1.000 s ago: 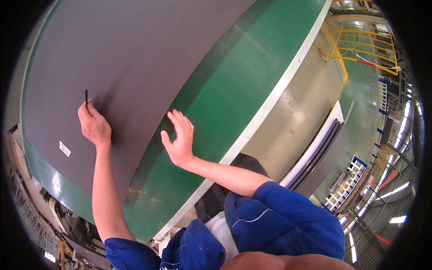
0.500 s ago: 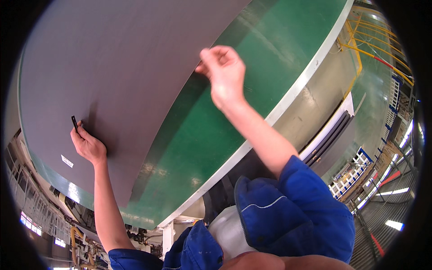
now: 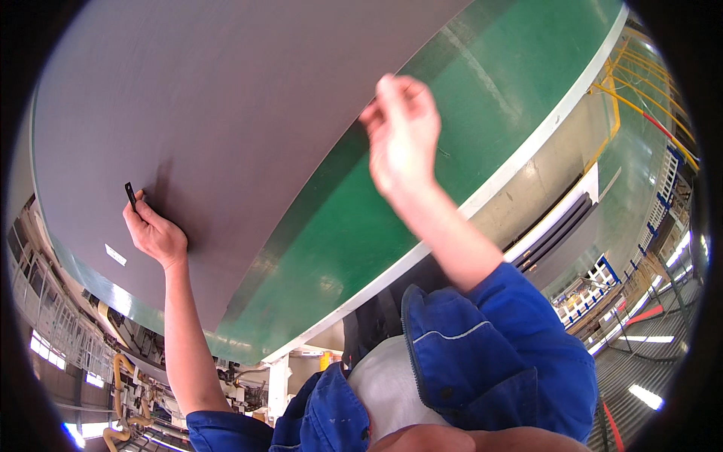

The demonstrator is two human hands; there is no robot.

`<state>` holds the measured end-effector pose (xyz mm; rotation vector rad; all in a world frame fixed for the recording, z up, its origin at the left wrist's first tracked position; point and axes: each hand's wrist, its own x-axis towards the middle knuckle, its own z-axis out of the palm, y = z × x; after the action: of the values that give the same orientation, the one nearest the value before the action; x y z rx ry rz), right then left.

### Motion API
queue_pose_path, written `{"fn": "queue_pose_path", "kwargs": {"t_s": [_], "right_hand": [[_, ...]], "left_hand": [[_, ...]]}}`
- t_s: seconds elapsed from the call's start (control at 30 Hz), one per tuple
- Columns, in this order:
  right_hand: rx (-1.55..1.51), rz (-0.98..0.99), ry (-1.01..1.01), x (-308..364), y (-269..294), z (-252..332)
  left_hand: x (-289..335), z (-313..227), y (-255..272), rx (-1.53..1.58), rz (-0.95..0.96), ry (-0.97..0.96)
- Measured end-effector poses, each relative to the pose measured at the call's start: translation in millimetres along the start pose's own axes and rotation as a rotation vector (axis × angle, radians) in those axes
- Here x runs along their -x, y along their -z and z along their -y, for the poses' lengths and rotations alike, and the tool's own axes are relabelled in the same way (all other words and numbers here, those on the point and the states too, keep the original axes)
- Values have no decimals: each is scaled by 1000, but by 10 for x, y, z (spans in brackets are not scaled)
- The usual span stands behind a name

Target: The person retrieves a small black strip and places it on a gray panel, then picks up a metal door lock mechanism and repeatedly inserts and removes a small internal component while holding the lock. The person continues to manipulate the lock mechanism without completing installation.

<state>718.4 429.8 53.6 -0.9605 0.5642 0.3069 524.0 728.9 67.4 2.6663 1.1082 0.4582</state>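
A large dark grey sheet (image 3: 248, 90) with a curved-looking edge lies on a green tabletop (image 3: 354, 226). My left hand (image 3: 160, 237) is closed around a slim black flat tool (image 3: 129, 196), whose end with a small hole sticks up past the fingers. That hand rests over the sheet, near a small white label (image 3: 115, 255). At the sheet's right edge is my right hand (image 3: 407, 139), slightly blurred, with thumb and fingers pinched together on the edge. The fingertips partly hide the spot they grip.
A pale rim (image 3: 520, 166) borders the green table on my side. Beyond it, to the right, dark strips (image 3: 557, 226) lie on a white surface, and yellow rails (image 3: 640, 113) stand farther off. Machinery with yellow hoses (image 3: 120, 377) is at the lower left.
The whole view has shifted, so sheet, table and both hands appear farther right. My right hand remains at the sheet's edge, and my left hand still holds the black tool.
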Motion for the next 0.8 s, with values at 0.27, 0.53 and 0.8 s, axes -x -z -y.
{"fn": "queue_pose_path", "kwargs": {"t_s": [0.27, 0.53, 0.8], "right_hand": [[-99, -173, -119, 600, -186, -205], [-25, -199, -116, 260, -187, -24], [17, -200, -135, 74, -163, 60]], "left_hand": [[3, 7, -11, 41, 1, 27], [1, 20, -12, 54, 9, 33], [3, 39, -15, 54, 1, 7]]}}
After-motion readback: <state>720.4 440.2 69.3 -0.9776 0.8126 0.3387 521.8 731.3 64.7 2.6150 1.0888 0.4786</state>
